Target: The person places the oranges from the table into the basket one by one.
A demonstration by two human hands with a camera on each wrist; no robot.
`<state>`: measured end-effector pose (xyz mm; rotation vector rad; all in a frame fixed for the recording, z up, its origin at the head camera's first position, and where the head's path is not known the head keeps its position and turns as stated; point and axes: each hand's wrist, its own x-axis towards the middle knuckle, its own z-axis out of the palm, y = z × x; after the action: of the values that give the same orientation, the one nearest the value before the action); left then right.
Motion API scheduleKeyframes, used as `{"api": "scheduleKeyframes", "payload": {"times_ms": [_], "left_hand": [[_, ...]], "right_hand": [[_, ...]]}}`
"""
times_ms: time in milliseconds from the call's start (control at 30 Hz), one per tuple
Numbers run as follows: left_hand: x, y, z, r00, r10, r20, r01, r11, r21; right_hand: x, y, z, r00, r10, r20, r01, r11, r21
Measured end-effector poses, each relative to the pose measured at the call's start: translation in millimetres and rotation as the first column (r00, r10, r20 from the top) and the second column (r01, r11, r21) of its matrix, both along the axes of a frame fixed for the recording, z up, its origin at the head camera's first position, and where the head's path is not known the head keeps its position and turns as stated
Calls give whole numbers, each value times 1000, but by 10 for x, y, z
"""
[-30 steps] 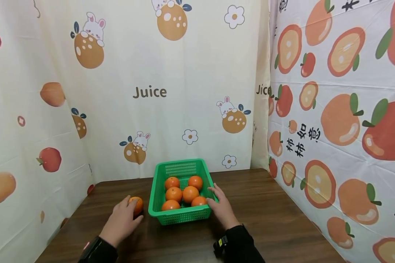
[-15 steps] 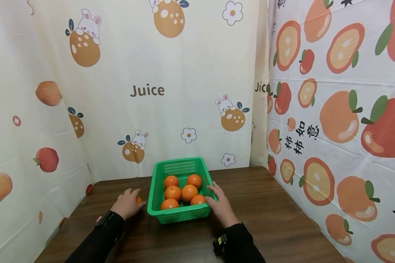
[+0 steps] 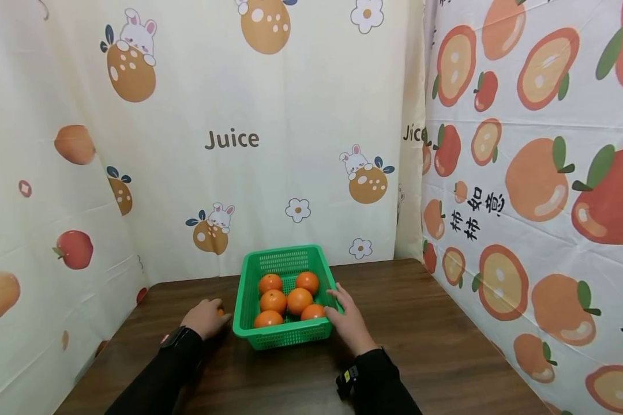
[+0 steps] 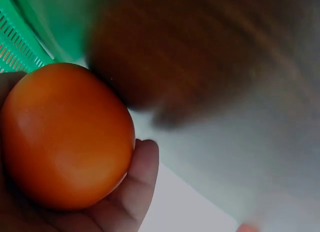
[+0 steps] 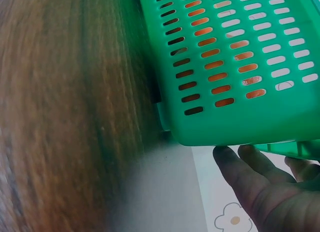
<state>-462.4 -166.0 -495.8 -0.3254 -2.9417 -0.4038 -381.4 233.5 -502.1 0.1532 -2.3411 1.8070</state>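
A green plastic basket (image 3: 285, 341) sits on the dark wooden table (image 3: 436, 346) and holds several oranges (image 3: 273, 301). My left hand (image 3: 206, 318) is just left of the basket with its fingers curled round one more orange (image 3: 220, 312); the left wrist view shows that orange (image 4: 62, 134) in my palm beside the basket wall (image 4: 20, 46). My right hand (image 3: 345, 320) rests with straight fingers against the basket's right rim. In the right wrist view those fingers (image 5: 260, 187) lie along the basket's perforated side (image 5: 235, 66).
Fruit-printed curtains (image 3: 228, 138) close off the back, left and right sides of the table. Bare wood (image 3: 405, 294) lies right of the basket and toward the front edge.
My left hand has closed over the orange left of the basket, hiding most of it, and shifted slightly toward the basket. The right hand has stayed on the right rim.
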Motion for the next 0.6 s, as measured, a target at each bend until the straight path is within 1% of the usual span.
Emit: {"api": "scheduleKeyframes", "payload": {"times_ms": [133, 200, 333, 467, 600], "left_hand": [[-19, -25, 3, 1000, 0, 19, 0, 1000, -4], [-29, -25, 16, 999, 4, 41, -4, 1000, -7], [-12, -28, 24, 998, 2, 66, -1, 1000, -9], [24, -18, 52, 998, -10, 69, 10, 1000, 1], [24, -16, 52, 998, -12, 66, 12, 1000, -1]], "right_hand": [[-1, -5, 13, 1000, -3, 9, 3, 1000, 5], [0, -2, 19, 1000, -3, 11, 3, 1000, 6], [8, -5, 10, 1000, -4, 17, 4, 1000, -4], [18, -8, 6, 1000, -5, 20, 6, 1000, -10], [12, -8, 14, 1000, -4, 20, 4, 1000, -16]]}}
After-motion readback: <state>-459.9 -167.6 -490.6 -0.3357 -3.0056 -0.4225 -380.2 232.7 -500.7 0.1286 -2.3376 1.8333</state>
